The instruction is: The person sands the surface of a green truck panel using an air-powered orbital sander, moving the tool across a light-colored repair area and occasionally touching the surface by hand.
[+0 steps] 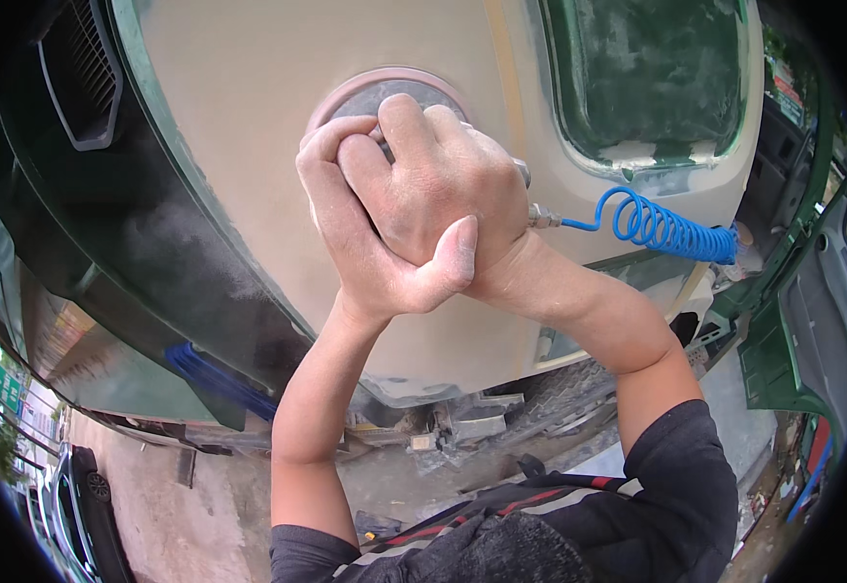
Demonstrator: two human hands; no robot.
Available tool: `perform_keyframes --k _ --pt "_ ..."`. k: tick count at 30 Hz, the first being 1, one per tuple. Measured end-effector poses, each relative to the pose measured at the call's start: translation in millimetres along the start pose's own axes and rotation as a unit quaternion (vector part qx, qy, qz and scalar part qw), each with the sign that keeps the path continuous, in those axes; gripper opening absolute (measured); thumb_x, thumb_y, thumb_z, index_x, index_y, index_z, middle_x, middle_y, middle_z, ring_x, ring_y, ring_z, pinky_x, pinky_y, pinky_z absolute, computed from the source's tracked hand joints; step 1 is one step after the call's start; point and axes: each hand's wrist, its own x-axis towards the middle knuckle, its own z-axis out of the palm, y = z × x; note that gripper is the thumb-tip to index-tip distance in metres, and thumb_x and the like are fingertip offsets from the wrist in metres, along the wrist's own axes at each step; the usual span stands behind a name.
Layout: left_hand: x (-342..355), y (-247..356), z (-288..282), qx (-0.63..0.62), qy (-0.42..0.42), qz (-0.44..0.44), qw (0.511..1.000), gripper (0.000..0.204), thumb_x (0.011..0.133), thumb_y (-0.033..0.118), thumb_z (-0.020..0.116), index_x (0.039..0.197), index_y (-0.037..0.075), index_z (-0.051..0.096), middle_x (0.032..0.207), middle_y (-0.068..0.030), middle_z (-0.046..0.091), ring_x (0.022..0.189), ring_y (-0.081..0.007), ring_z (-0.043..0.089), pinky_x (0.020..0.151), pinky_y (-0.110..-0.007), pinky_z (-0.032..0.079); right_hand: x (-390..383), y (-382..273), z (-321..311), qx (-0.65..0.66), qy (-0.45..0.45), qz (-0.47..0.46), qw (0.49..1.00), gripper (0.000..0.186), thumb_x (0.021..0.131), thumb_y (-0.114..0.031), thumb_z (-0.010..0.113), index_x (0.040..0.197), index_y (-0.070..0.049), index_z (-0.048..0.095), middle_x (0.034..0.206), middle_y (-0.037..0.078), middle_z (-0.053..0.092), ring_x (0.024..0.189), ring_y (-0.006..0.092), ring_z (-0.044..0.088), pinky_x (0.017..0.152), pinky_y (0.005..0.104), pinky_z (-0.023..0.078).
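Observation:
My right hand (438, 180) is closed over the top of a round air sander (370, 95), whose disc shows a pinkish rim beyond my knuckles. My left hand (336, 219) is wrapped against it from the left, its thumb lying across the right wrist. Both hands are pale with dust and hide most of the sander's body. The disc rests on a cream-coated vehicle panel (249, 107). From the sander's metal fitting (543, 216) a coiled blue air hose (671, 235) runs off to the right.
A recessed green patch (647, 78) lies at the panel's upper right, beside a tan strip (506, 87). Dust hangs over the dark vehicle area (190, 243) at left. An open green door (783, 340) is at right. Debris (462, 428) lies below the panel; a dark car (84, 505) stands lower left.

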Motion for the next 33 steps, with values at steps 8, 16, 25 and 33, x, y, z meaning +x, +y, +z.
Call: perform_keyframes --k 8,16,25,33 --pt "-134.6 -0.7 2.0 0.05 -0.028 0.001 0.998 0.09 0.065 0.049 0.079 0.129 -0.002 0.041 0.119 -0.0164 0.046 0.113 -0.0319 0.048 0.099 -0.046 0.041 -108.9 -46.8 -11.5 0.028 -0.054 0.023 0.998 0.015 0.075 -0.024 0.068 0.082 -0.014 0.059 0.08 0.002 0.047 0.062 0.0143 0.05 0.047 0.0277 0.04" --pt "-93.4 7.9 15.2 0.048 -0.033 0.01 0.998 0.087 0.064 0.047 0.08 0.127 -0.002 0.044 0.117 -0.0165 0.047 0.112 -0.0327 0.049 0.098 -0.047 0.041 -90.4 -22.6 -13.7 0.016 -0.039 0.049 0.998 0.016 0.076 -0.022 0.069 0.085 -0.013 0.059 0.082 0.003 0.05 0.062 0.0155 0.052 0.047 0.03 0.042" --pt "37.3 0.4 28.0 0.028 -0.024 0.069 0.997 0.082 0.072 0.04 0.078 0.13 -0.005 0.044 0.12 -0.0164 0.051 0.112 -0.0275 0.055 0.096 -0.04 0.047 13.5 32.1 -12.9 0.003 0.043 0.019 0.999 0.017 0.073 -0.018 0.071 0.083 -0.009 0.062 0.085 0.01 0.058 0.065 0.0221 0.063 0.051 0.0319 0.053" --pt "106.9 11.0 18.3 -0.056 0.001 0.069 0.996 0.059 0.077 0.034 0.074 0.116 -0.007 0.055 0.103 -0.0181 0.062 0.1 -0.0256 0.063 0.087 -0.039 0.052 87.2 65.1 8.9 -0.017 0.056 -0.032 0.998 0.017 0.076 -0.019 0.071 0.086 -0.006 0.065 0.091 0.014 0.065 0.074 0.025 0.07 0.056 0.0332 0.058"
